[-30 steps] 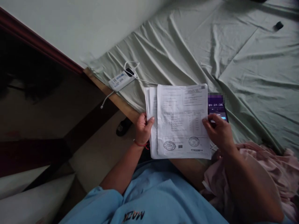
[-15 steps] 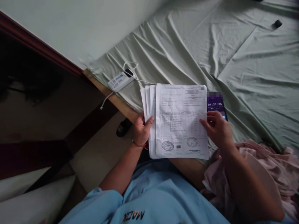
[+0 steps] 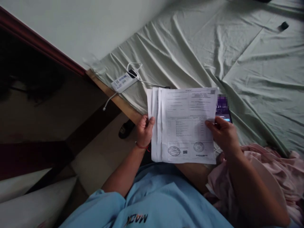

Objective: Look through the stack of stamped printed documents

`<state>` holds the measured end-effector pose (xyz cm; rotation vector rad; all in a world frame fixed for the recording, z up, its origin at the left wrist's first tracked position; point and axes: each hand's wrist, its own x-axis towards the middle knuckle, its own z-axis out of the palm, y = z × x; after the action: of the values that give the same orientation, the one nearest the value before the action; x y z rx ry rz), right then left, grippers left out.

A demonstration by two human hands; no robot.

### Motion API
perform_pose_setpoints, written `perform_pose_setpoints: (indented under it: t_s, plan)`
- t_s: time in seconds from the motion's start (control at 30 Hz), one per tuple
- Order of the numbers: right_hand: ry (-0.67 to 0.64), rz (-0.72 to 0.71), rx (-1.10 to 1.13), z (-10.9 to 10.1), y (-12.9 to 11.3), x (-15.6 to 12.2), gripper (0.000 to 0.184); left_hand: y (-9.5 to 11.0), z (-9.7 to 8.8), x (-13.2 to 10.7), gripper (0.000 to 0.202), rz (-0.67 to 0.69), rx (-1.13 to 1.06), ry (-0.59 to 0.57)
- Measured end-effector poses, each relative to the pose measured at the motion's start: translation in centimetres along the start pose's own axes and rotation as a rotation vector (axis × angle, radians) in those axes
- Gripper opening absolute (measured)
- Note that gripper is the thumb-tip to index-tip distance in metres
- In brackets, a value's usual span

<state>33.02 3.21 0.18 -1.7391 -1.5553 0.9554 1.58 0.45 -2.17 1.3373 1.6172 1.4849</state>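
A: A stack of papers (image 3: 182,125) is held over the edge of the bed (image 3: 237,57), above the lap. The left edge is pinched by the left hand (image 3: 144,131), thumb on top and fingers curled underneath.

B: And the right edge is gripped by the right hand (image 3: 223,134), thumb pressed onto the top sheet. The other fingers are hidden behind the paper, so whether they are spread cannot be told.

A: The sheets are fanned out on the left side. If the pinch is loosened there, the lower pages could well be lost to the floor (image 3: 99,158).

B: A phone (image 3: 223,109) with a lit screen is seen just behind the right corner of the stack, on the sheet. It could be knocked or covered if the papers are swung that way.

A: A power bank (image 3: 123,82) with a white cable (image 3: 144,83) lies near the bed's edge, apart from the papers. A snag on that cable is judged unlikely from here.

B: Pink cloth (image 3: 268,167) is bunched by the right forearm; a dropped page might be buried in it.
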Motion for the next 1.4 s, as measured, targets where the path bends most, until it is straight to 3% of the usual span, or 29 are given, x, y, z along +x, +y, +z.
perform_pose_setpoints:
  t_s: [0.3, 0.57, 0.87, 1.4]
  plan:
    - [0.169, 0.011, 0.038, -1.0, -0.7, 0.0, 0.026, -0.4, -0.1, -0.2, 0.037, -0.07, 0.013, -0.046]
    - [0.076, 0.011, -0.013, -0.6, -1.2, -0.1, 0.024, 0.0, 0.0, -0.1, 0.04, -0.006, 0.136, -0.046]
    - [0.009, 0.052, 0.028, 0.2, -0.8, -0.2, 0.024, 0.0, 0.0, -0.4, 0.037, -0.061, 0.142, -0.087]
    - [0.003, 0.049, 0.105, 0.8, -1.0, -0.3, 0.022, 0.1, 0.2, -0.6, 0.044, -0.025, 0.165, -0.064]
